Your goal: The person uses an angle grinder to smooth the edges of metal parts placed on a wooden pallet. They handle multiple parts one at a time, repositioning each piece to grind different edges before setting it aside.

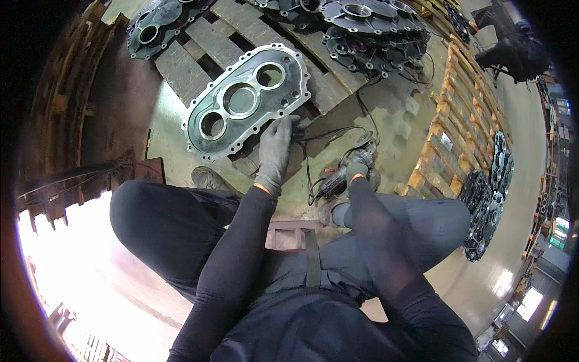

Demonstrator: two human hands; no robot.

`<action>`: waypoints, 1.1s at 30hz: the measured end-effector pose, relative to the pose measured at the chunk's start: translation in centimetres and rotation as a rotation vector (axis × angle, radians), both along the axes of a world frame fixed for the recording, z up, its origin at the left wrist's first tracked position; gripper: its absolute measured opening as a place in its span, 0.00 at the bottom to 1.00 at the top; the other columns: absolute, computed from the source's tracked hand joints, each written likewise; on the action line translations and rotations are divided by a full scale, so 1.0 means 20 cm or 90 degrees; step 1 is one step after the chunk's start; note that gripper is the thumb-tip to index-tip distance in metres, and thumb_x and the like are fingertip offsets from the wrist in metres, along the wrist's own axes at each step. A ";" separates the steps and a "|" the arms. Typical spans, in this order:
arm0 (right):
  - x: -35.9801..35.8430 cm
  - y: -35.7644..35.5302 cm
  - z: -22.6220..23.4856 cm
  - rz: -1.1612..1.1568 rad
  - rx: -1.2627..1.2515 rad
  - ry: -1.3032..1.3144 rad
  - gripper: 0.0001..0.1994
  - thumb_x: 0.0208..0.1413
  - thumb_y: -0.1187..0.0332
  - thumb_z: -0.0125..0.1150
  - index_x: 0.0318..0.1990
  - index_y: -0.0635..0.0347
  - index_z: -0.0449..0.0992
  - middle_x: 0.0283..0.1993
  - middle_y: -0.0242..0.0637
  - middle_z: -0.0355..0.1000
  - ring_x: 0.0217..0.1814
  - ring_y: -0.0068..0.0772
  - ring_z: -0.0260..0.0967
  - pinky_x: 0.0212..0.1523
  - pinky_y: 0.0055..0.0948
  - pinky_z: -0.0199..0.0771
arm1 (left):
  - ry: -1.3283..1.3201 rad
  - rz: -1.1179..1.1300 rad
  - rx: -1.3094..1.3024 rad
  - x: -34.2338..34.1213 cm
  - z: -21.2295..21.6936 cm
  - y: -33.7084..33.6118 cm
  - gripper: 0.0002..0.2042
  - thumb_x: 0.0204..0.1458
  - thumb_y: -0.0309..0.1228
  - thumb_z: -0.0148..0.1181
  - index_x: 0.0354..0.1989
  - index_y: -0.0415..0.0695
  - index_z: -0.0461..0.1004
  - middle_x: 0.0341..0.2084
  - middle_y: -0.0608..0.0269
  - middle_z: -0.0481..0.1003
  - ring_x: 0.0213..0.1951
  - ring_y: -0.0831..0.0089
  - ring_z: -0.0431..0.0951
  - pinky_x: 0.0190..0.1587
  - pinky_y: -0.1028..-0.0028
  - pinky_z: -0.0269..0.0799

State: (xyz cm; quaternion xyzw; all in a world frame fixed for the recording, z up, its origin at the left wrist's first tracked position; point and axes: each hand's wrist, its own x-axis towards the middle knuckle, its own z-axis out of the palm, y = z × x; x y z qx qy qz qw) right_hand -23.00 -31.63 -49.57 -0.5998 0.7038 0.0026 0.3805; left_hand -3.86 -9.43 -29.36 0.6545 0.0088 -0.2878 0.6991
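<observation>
In front of me lies an oval metal housing cover (pixel 263 99) with three large round openings and bolt holes round its rim. My left hand (pixel 274 151), in a grey glove, is closed at the cover's near rim; its fingertips are partly hidden. To the right, my right hand (pixel 359 169), also gloved, is wrapped round an angle grinder (pixel 335 183). The grinder's disc end points away from me, low above the floor and apart from the cover. A black cable (pixel 307 166) loops beside the grinder.
The cover rests on a wooden pallet (pixel 235 27). More dark housing covers (pixel 374 36) are stacked at the far right of it, and another cover (pixel 151 33) lies far left. Slatted pallets (pixel 449 120) stand at right, beside more castings (pixel 482 199). A person (pixel 512 45) is at far right.
</observation>
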 end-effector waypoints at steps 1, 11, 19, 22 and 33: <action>-0.05 -0.02 -0.03 -0.013 -0.019 -0.011 0.24 0.58 0.55 0.72 0.49 0.72 0.83 0.54 0.59 0.80 0.53 0.54 0.79 0.52 0.44 0.77 | 0.018 0.004 -0.012 -0.01 0.00 -0.01 0.19 0.73 0.39 0.51 0.54 0.36 0.83 0.47 0.57 0.86 0.49 0.68 0.84 0.58 0.69 0.75; 0.12 -0.12 0.90 -0.029 -0.230 -0.516 0.31 0.60 0.52 0.73 0.52 0.81 0.78 0.49 0.51 0.79 0.49 0.44 0.76 0.55 0.41 0.78 | 0.017 -0.074 0.046 -0.09 0.18 -0.13 0.23 0.67 0.47 0.60 0.57 0.38 0.82 0.46 0.55 0.87 0.48 0.68 0.84 0.55 0.70 0.76; -0.08 -0.06 1.84 0.056 -0.248 -0.751 0.21 0.61 0.66 0.71 0.55 0.70 0.76 0.49 0.45 0.80 0.48 0.38 0.82 0.54 0.36 0.84 | -0.141 -0.553 -0.003 -0.51 0.74 -0.22 0.52 0.54 0.55 0.75 0.79 0.35 0.57 0.65 0.37 0.75 0.65 0.54 0.79 0.66 0.61 0.74; -0.12 0.12 1.91 -0.021 -0.153 -0.801 0.20 0.63 0.66 0.70 0.58 0.70 0.76 0.51 0.44 0.80 0.50 0.39 0.81 0.54 0.36 0.84 | -0.302 -0.462 0.009 -0.72 0.83 -0.13 0.50 0.55 0.51 0.75 0.79 0.37 0.55 0.64 0.31 0.74 0.67 0.45 0.76 0.68 0.59 0.72; -0.37 0.38 2.02 -0.037 0.237 -0.953 0.31 0.63 0.45 0.70 0.61 0.61 0.75 0.47 0.38 0.81 0.43 0.36 0.82 0.46 0.35 0.87 | 0.219 -0.521 -0.283 -1.01 0.94 0.13 0.37 0.60 0.43 0.73 0.70 0.35 0.63 0.44 0.61 0.78 0.31 0.80 0.79 0.35 0.76 0.80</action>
